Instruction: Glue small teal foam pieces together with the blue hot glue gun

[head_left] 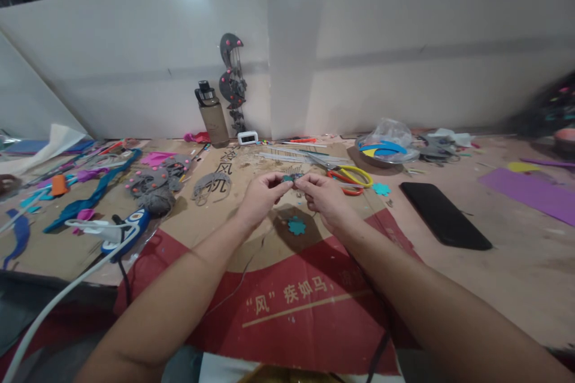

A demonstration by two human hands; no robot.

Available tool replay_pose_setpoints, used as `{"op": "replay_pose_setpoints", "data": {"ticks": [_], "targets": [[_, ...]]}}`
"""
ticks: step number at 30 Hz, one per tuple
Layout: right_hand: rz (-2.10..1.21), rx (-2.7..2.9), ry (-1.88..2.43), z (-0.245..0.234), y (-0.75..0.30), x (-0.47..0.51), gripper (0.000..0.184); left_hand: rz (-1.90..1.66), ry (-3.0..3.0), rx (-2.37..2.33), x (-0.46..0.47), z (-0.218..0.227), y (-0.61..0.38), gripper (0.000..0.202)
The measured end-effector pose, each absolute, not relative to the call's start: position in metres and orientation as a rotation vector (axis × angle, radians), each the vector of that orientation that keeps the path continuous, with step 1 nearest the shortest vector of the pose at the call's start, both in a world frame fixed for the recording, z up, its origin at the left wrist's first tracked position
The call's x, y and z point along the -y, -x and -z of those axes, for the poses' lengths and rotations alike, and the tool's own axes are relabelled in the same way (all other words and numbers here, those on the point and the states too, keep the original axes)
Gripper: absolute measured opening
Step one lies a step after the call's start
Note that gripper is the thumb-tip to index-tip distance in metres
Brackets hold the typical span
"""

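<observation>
Both hands meet above the cardboard sheet, fingertips almost touching. My left hand pinches one side of a small dark piece with teal on it; its exact kind is too small to make out. On the other side my right hand pinches the same piece, fingers closed. Below the hands a teal flower-shaped cutout lies flat on the cardboard. A second teal cutout rests to the right, near the scissors with yellow and red handles.
A black phone lies at right, by a purple sheet. Behind stand a bottle and a metal bowl with a plastic bag. At left are grey yarn pieces, a blue power strip and a white cable.
</observation>
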State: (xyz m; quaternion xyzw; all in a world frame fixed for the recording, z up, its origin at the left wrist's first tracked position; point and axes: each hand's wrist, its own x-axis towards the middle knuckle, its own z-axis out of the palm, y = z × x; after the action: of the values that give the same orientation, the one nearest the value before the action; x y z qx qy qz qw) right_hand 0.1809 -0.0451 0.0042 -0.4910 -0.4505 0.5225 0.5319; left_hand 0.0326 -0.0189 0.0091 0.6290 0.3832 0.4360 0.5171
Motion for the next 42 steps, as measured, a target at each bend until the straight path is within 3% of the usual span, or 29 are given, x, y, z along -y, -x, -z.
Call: {"op": "replay_pose_setpoints", "data": {"ticks": [6,13,22,35,42], "targets": [[-1.072,1.127,1.203,-0.004,-0.180,0.045,0.028,-1.128,-1.554,-0.941,0.024,-0.010,-0.036,0.023],[-1.232,0.985,1.093,-0.007,-0.177,0.045,0.028,-1.141,-1.524,-0.920,0.021,-0.006,-0.037,0.023],[-1.121,1.009,1.239,-0.001,-0.182,0.040,0.019,-1.067,-1.700,-1.012,0.023,-0.005,-0.037,0.020],[-0.377,1.721,1.372,-0.005,-0.185,0.050,0.007,-0.988,-1.748,-1.117,0.023,-0.017,-0.030,0.016],[-0.369,1.776,1.292,-0.004,-0.184,0.050,0.017,-1.015,-1.607,-1.113,0.018,-0.014,-0.029,0.014]]}}
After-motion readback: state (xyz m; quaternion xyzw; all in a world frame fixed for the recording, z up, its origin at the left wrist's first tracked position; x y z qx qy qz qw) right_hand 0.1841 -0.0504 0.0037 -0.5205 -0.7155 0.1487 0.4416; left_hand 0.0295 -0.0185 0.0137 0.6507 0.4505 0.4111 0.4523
